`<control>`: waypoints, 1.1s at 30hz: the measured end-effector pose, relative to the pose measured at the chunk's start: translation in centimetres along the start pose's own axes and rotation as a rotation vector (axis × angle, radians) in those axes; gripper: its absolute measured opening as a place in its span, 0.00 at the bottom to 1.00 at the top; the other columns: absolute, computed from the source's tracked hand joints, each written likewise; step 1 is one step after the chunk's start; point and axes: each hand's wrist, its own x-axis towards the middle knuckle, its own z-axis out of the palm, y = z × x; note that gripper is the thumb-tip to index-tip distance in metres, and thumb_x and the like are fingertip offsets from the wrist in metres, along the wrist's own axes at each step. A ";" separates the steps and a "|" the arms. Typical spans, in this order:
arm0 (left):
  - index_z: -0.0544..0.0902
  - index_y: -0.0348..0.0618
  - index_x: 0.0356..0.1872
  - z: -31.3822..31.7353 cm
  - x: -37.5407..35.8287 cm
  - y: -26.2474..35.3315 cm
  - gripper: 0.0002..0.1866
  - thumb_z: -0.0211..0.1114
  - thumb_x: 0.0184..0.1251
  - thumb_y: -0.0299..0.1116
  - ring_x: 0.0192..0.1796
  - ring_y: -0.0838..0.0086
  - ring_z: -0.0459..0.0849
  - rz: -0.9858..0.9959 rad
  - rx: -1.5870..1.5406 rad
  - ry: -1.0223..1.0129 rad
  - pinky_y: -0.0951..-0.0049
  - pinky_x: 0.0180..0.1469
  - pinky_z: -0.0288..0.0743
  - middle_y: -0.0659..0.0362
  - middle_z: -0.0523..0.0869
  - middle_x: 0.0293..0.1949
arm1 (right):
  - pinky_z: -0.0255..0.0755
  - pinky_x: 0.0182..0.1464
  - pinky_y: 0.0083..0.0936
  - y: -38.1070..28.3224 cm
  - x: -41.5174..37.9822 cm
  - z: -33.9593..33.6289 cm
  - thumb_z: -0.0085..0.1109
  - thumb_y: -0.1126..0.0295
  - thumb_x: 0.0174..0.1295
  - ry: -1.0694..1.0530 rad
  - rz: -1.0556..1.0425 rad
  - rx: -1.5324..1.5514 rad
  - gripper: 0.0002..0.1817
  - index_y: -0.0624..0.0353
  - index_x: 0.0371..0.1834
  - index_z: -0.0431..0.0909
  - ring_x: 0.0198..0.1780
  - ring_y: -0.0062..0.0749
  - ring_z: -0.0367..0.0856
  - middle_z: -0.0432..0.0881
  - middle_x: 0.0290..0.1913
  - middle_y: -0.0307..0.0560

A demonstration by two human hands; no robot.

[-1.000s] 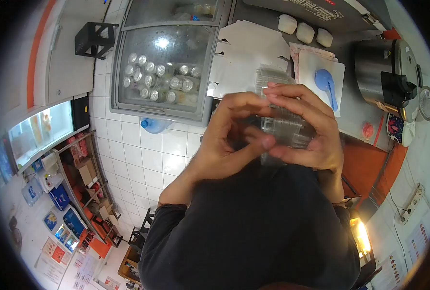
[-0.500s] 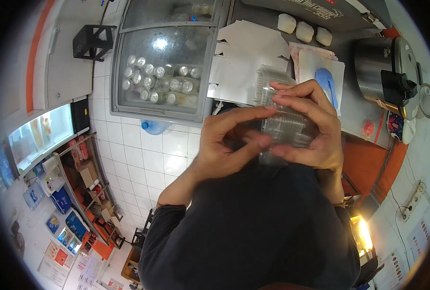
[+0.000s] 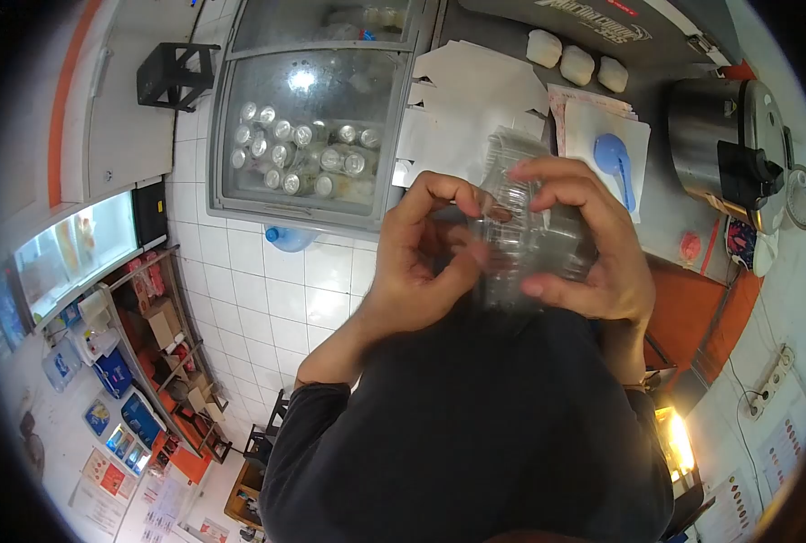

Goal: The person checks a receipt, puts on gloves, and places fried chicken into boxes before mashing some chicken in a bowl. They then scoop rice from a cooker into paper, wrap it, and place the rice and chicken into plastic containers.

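Note:
A stack of clear plastic containers or lids (image 3: 511, 213) is held upright in front of my chest, partly blurred. My right hand (image 3: 588, 235) wraps round its right side, fingers on the upper part and thumb lower down. At the left edge of the stack, my left hand (image 3: 434, 249) has its thumb and bent fingers pressed on the plastic rims. Beyond the stack lies a flat white cardboard piece (image 3: 471, 100) on the grey counter. A blue spoon (image 3: 613, 158) rests on white paper sheets (image 3: 584, 131) to the right.
Three white wrapped bundles (image 3: 577, 65) sit at the counter's back. A large metal cooker (image 3: 715, 136) stands at the right. To the left is a glass-topped freezer (image 3: 308, 217) with several cans inside. A blue-capped bottle (image 3: 290, 238) is on the tiled floor below it.
My left hand's fingers have bent and shifted slightly left and up along the stack's edge. My right hand has moved a little right, and the plastic pieces look more spread.

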 end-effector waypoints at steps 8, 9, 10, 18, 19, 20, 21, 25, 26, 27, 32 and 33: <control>0.67 0.40 0.48 -1.0 0.9 0.6 0.14 0.57 0.65 0.16 0.38 0.87 0.81 -0.046 0.074 0.124 0.88 0.35 0.71 0.55 0.80 0.46 | 0.64 0.62 0.40 0.2 2.4 -2.6 0.81 0.51 0.33 -0.326 -0.061 -0.103 0.38 0.58 0.47 0.74 0.61 0.48 0.69 0.72 0.52 0.49; 0.68 0.41 0.48 -1.9 1.2 0.6 0.14 0.56 0.66 0.16 0.39 0.86 0.81 -0.032 0.066 0.149 0.87 0.35 0.71 0.55 0.81 0.45 | 0.63 0.62 0.40 0.6 2.6 -3.0 0.81 0.51 0.32 -0.394 -0.067 -0.072 0.37 0.58 0.43 0.74 0.62 0.48 0.68 0.71 0.51 0.49; 0.68 0.41 0.49 -2.8 1.5 0.7 0.13 0.55 0.67 0.16 0.41 0.82 0.81 -0.017 0.051 0.159 0.86 0.37 0.72 0.54 0.84 0.42 | 0.63 0.62 0.40 1.0 2.8 -3.4 0.81 0.51 0.32 -0.398 -0.074 -0.077 0.37 0.58 0.43 0.74 0.62 0.48 0.68 0.71 0.51 0.49; 0.71 0.40 0.47 -9.1 1.9 2.2 0.09 0.54 0.68 0.19 0.45 0.74 0.83 0.008 -0.102 0.339 0.77 0.46 0.75 0.50 0.85 0.43 | 0.56 0.61 0.50 2.9 6.6 -5.5 0.84 0.52 0.29 -0.590 -0.237 0.000 0.29 0.50 0.23 0.69 0.34 0.32 0.74 0.72 0.26 0.34; 0.71 0.41 0.46 -9.8 2.0 2.1 0.08 0.55 0.68 0.20 0.46 0.73 0.83 -0.003 -0.152 0.371 0.76 0.47 0.75 0.50 0.85 0.44 | 0.56 0.61 0.50 3.2 7.5 -5.8 0.84 0.52 0.29 -0.602 -0.248 -0.001 0.29 0.50 0.23 0.69 0.34 0.32 0.74 0.72 0.26 0.34; 0.73 0.41 0.45 -10.4 2.3 2.1 0.07 0.56 0.69 0.22 0.46 0.74 0.83 0.023 -0.193 0.376 0.76 0.47 0.76 0.52 0.85 0.44 | 0.57 0.59 0.46 3.4 8.6 -6.2 0.85 0.52 0.28 -0.632 -0.286 0.101 0.29 0.50 0.20 0.69 0.31 0.30 0.72 0.71 0.24 0.33; 0.73 0.41 0.45 -11.3 2.2 2.1 0.07 0.56 0.69 0.22 0.46 0.74 0.83 0.040 -0.194 0.381 0.76 0.47 0.76 0.52 0.85 0.44 | 0.58 0.57 0.43 3.5 9.7 -6.5 0.85 0.52 0.28 -0.660 -0.322 0.203 0.28 0.50 0.18 0.70 0.28 0.29 0.71 0.70 0.22 0.32; 0.75 0.43 0.47 -16.8 -0.1 3.8 0.07 0.56 0.71 0.25 0.43 0.78 0.83 0.267 -0.195 0.712 0.78 0.45 0.76 0.56 0.85 0.44 | 0.60 0.44 0.37 4.5 13.6 -8.6 0.86 0.56 0.28 -0.591 -0.416 0.412 0.26 0.52 0.14 0.71 0.25 0.26 0.67 0.70 0.20 0.33; 0.74 0.43 0.49 -17.8 -1.3 4.6 0.08 0.57 0.71 0.26 0.42 0.79 0.82 0.321 -0.096 0.783 0.78 0.43 0.75 0.56 0.85 0.44 | 0.60 0.44 0.37 4.9 14.5 -8.9 0.86 0.56 0.28 -0.608 -0.430 0.410 0.26 0.52 0.14 0.71 0.25 0.26 0.67 0.70 0.20 0.33; 0.74 0.44 0.50 -18.4 -2.6 5.2 0.09 0.57 0.71 0.27 0.41 0.79 0.82 0.369 0.006 0.853 0.79 0.41 0.74 0.55 0.85 0.45 | 0.60 0.40 0.33 5.4 15.2 -9.1 0.85 0.58 0.29 -0.486 -0.381 0.309 0.26 0.54 0.15 0.71 0.26 0.25 0.67 0.70 0.21 0.34; 0.68 0.40 0.58 -18.3 -4.7 4.3 0.19 0.60 0.68 0.22 0.40 0.79 0.80 0.354 0.424 0.855 0.79 0.39 0.74 0.52 0.83 0.49 | 0.59 0.32 0.23 9.1 20.8 -5.8 0.82 0.61 0.37 -0.141 -0.281 -0.117 0.23 0.60 0.22 0.73 0.28 0.25 0.67 0.71 0.25 0.38; 0.68 0.39 0.61 -17.8 -4.0 3.4 0.23 0.61 0.65 0.19 0.39 0.79 0.80 0.390 0.490 0.806 0.78 0.40 0.74 0.51 0.83 0.50 | 0.60 0.32 0.23 10.1 21.8 -4.5 0.81 0.63 0.39 -0.036 -0.276 -0.166 0.22 0.61 0.24 0.74 0.28 0.26 0.67 0.71 0.26 0.38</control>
